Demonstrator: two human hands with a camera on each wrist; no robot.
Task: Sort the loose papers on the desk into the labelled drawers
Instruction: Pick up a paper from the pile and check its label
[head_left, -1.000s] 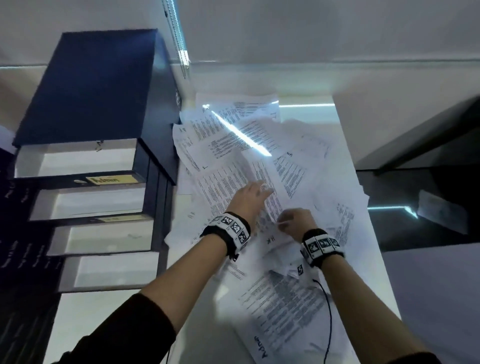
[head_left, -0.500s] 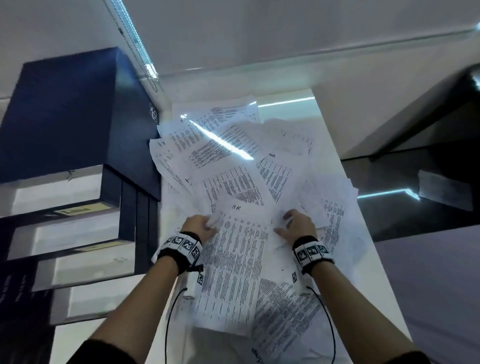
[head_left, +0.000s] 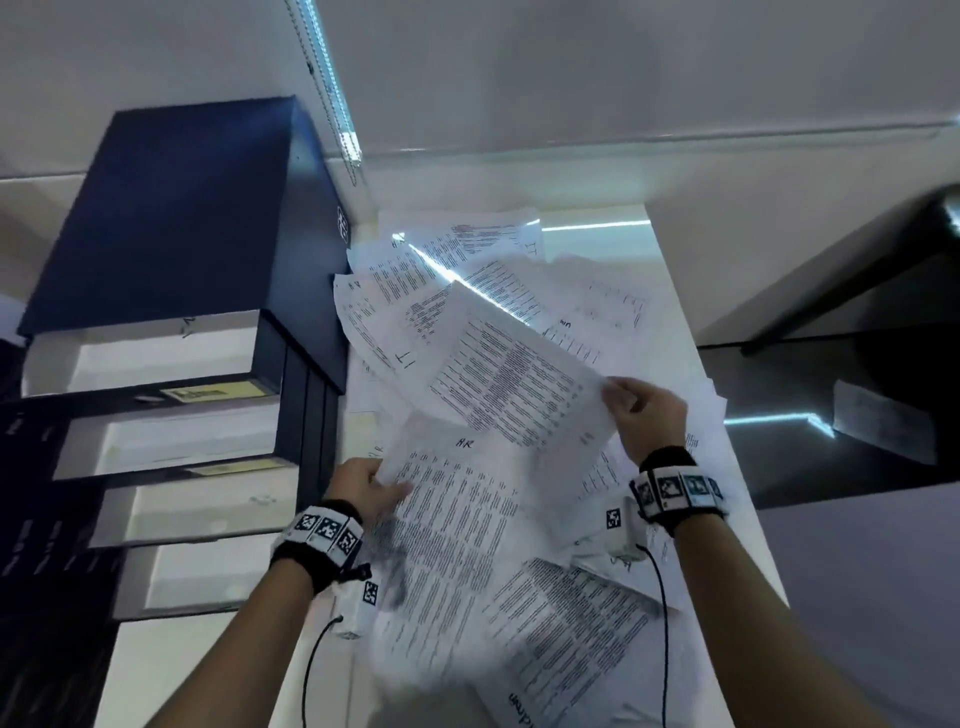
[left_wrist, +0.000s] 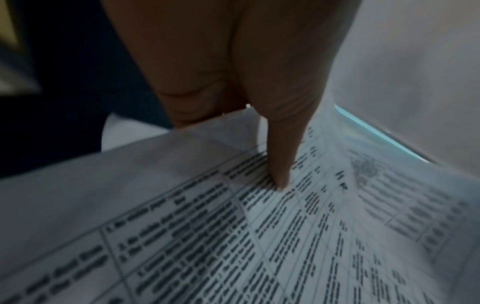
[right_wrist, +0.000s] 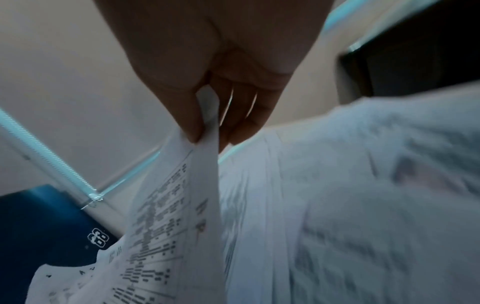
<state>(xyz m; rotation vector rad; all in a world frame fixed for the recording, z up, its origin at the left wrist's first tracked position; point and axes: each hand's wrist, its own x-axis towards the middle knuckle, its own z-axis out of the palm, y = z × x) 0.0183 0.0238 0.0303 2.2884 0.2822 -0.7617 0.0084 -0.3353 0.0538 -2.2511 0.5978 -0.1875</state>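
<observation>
A heap of loose printed papers (head_left: 467, 280) covers the white desk (head_left: 670, 291). My left hand (head_left: 371, 491) pinches the left edge of a sheet marked "HR" (head_left: 457, 525), thumb on top of the print (left_wrist: 279, 164), fingers under it. My right hand (head_left: 641, 413) pinches the corner of a second sheet (head_left: 514, 384) and holds it raised and tilted above the heap; the wrist view shows thumb and fingers clamped on that corner (right_wrist: 205, 127). To the left stands the dark blue drawer unit (head_left: 171, 218) with several white drawers pulled out, two with yellow labels (head_left: 215, 392).
The desk runs to a white wall at the back. A dark glass table (head_left: 841, 415) with a paper on it lies to the right of the desk's edge. Cables hang from both wrist bands over the near papers.
Both hands left the heap. The left now holds the "HR" sheet by its edge, and the right has lifted another sheet up and to the right.
</observation>
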